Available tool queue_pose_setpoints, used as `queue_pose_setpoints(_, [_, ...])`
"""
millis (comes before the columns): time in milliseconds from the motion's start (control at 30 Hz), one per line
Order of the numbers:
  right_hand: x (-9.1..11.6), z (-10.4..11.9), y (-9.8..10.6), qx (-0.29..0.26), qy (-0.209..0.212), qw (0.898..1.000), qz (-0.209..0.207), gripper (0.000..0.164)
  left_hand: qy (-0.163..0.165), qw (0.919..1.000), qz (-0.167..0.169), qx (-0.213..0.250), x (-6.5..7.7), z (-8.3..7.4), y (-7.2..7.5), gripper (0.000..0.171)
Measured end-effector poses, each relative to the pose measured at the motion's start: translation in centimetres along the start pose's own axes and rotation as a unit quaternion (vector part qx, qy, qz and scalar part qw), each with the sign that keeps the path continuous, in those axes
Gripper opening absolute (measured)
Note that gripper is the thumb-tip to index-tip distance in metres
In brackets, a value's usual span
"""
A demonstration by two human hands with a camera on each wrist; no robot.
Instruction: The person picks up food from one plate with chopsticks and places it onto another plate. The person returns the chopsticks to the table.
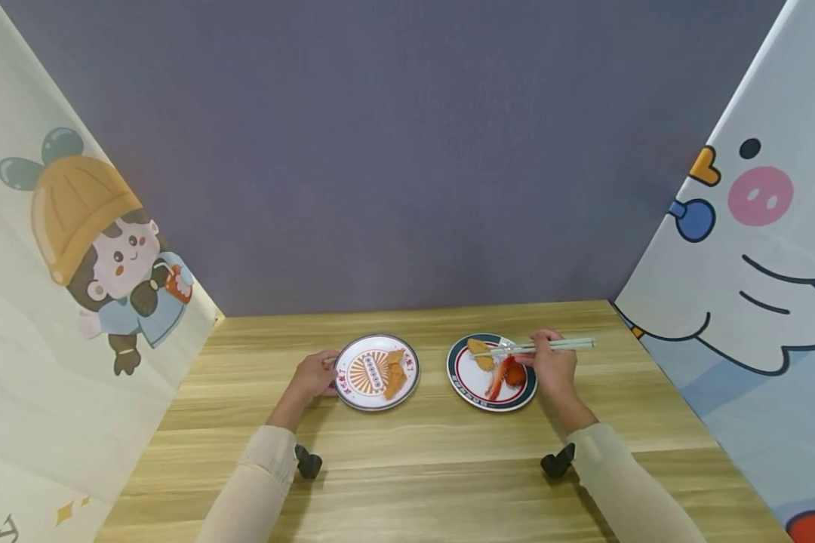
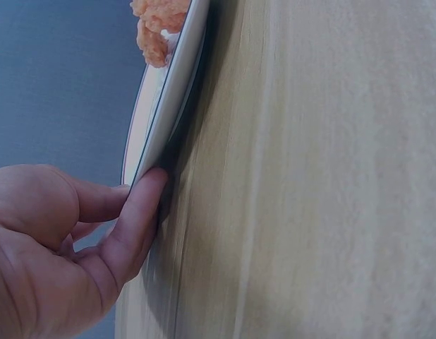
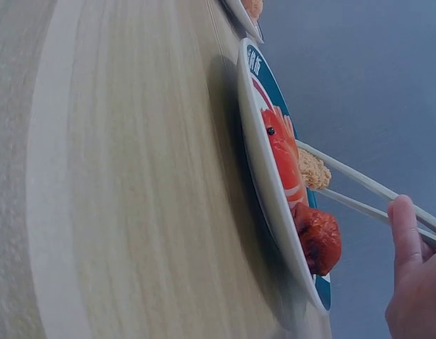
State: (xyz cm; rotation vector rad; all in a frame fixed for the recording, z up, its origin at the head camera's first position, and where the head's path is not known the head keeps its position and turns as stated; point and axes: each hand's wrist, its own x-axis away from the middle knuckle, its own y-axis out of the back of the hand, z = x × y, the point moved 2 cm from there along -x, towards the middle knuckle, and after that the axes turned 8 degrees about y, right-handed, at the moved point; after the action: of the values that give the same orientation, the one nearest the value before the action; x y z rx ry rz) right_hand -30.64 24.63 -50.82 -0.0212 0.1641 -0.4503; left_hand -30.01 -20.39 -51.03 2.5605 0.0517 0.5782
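Observation:
My left hand (image 1: 315, 375) pinches the left rim of a white plate (image 1: 355, 362) with an orange sunburst print; in the left wrist view the thumb lies on top and the fingers below. Golden fried pieces (image 1: 395, 375) lie on that plate's right side. In my right hand (image 1: 555, 367) is a pair of pale chopsticks (image 1: 570, 344), their tips at a golden fried piece (image 1: 481, 354) on the dark-rimmed plate (image 1: 463, 388). Whether the tips grip that piece I cannot tell. A red shrimp (image 3: 280, 152) and a reddish-brown glazed piece (image 3: 319, 239) share this plate.
Both plates stand side by side on a wood-grain table (image 1: 407, 483), with a gap between them. A grey-blue panel (image 1: 407, 166) rises behind the table. Printed cartoon panels stand at the left and right. Each wrist carries a black camera mount (image 1: 308, 461).

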Motion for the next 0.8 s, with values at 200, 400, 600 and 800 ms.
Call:
queue_pose_setpoints(200, [-0.1, -0.2, 0.1, -0.011, -0.003, 1.000, -0.013, 0.030, 0.008, 1.0000, 0.001, -0.002, -0.1, 0.0, 0.0, 0.050])
queue_pose_setpoints(400, [-0.1, 0.1, 0.1, -0.025, 0.003, 1.000, -0.014, 0.027, 0.016, 0.9998, 0.002, -0.009, -0.3, 0.0, 0.0, 0.049])
queue_pose_setpoints(600, [-0.1, 0.5, 0.1, -0.018, -0.004, 1.000, -0.009, 0.026, 0.011, 0.9999, 0.004, -0.008, -0.3, 0.0, 0.0, 0.050])
queue_pose_setpoints(800, [0.1, 1.0, -0.3, -0.021, -0.008, 1.000, -0.008, 0.026, 0.007, 1.0000, 0.004, -0.004, -0.2, 0.1, 0.0, 0.050])
